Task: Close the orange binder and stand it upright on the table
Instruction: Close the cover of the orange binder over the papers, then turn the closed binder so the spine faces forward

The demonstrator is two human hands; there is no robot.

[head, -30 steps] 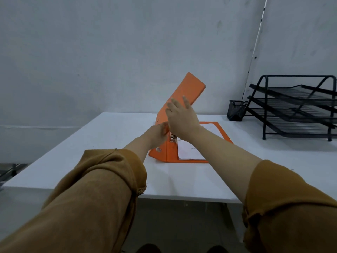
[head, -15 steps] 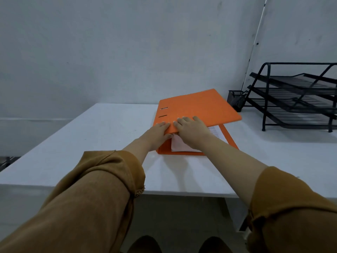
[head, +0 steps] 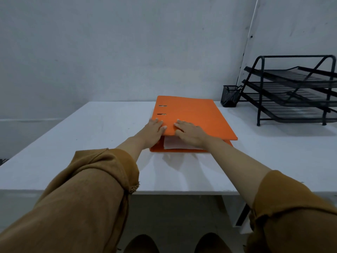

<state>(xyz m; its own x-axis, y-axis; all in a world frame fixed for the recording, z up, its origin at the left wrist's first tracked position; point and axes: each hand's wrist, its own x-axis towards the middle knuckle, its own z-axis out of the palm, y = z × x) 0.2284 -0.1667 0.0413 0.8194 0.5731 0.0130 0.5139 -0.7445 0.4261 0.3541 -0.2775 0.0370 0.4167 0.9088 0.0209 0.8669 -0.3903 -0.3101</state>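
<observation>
The orange binder (head: pixel 193 114) lies flat in the middle of the white table (head: pixel 91 143). Its top cover is down, with a narrow gap at the near edge where white paper (head: pixel 175 144) shows. My left hand (head: pixel 153 131) clasps the near-left corner at the spine, fingers on top of the cover. My right hand (head: pixel 190 133) lies over the cover's near edge with its fingers on top; its thumb is hidden. Both arms wear brown sleeves.
A black three-tier wire tray rack (head: pixel 295 92) stands at the back right of the table, with a small black mesh cup (head: pixel 230 95) beside it. A wall runs right behind the table. The table's front edge is close to me.
The raised orange cover has swung down over the papers, from steeply tilted to nearly flat. Both hands followed it down and now rest on its near edge.
</observation>
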